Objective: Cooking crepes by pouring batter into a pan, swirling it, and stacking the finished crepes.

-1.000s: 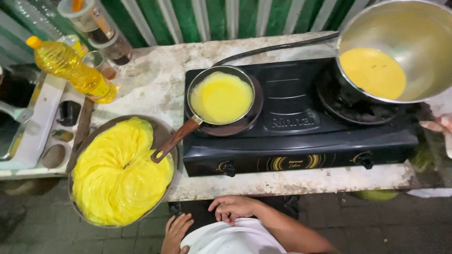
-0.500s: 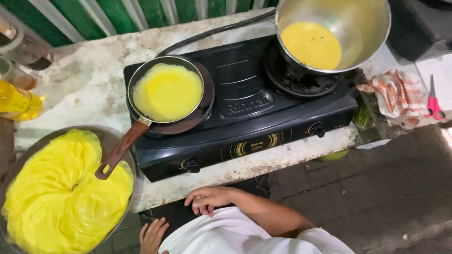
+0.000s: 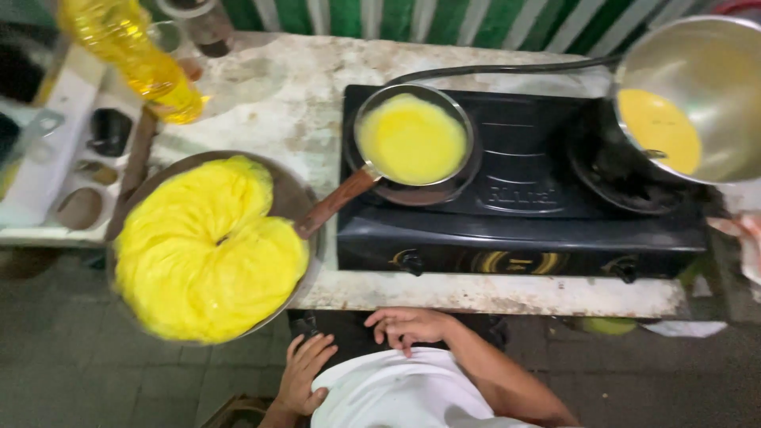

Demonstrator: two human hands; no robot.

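Observation:
My left hand [image 3: 304,370] rests low at my lap, fingers apart, holding nothing. Just below the counter's front edge, my right hand [image 3: 410,326] lies against my white shirt with loosely curled fingers and is also empty. On the left burner of a black two-burner gas stove [image 3: 523,230] sits a small frying pan [image 3: 413,143] with a thin yellow crepe in it and a wooden handle [image 3: 335,203]. A wide round tray [image 3: 208,247] heaped with folded yellow crepes stands to its left. A large steel bowl [image 3: 697,99] of yellow batter sits on the right burner.
A bottle of yellow oil [image 3: 131,55] and a glass jar [image 3: 204,25] stand at the back left of the worn white counter [image 3: 277,87]. A white tray [image 3: 55,150] with small utensils lies at far left. A black gas hose [image 3: 507,67] runs behind the stove.
The view has swung to the right again, so the stove and pan now sit further right in frame. Both hands stay at my lap, barely moved.

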